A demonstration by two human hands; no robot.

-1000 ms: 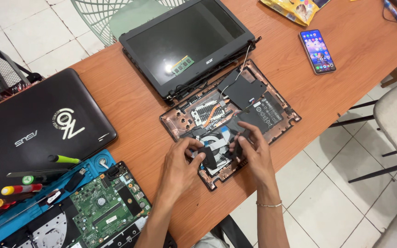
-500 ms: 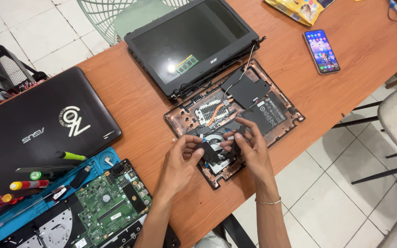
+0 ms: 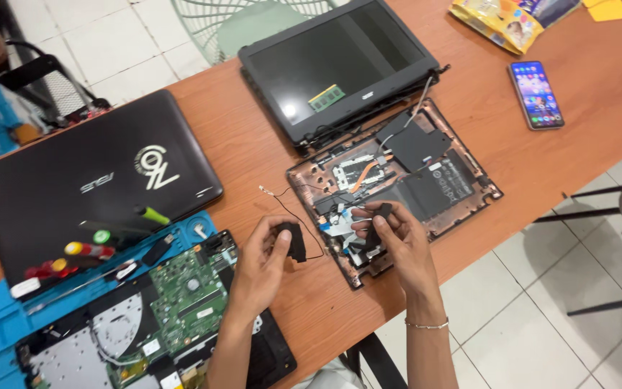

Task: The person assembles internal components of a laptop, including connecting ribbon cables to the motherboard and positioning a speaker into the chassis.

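Both hands have lifted off the opened laptop base (image 3: 426,180) at centre frame: the left hand (image 3: 264,252) is pinched on a small black speaker (image 3: 295,241) pulled out toward the left, the right hand (image 3: 397,241) clamped on its twin (image 3: 377,223), thin wires (image 3: 293,216) trailing between. The pair now looks freed from the shell.

Two small black wired speakers (image 3: 295,242), lifted

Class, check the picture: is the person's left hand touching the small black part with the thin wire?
Touching. The head view shows the left hand with fingers pinching the small black part.
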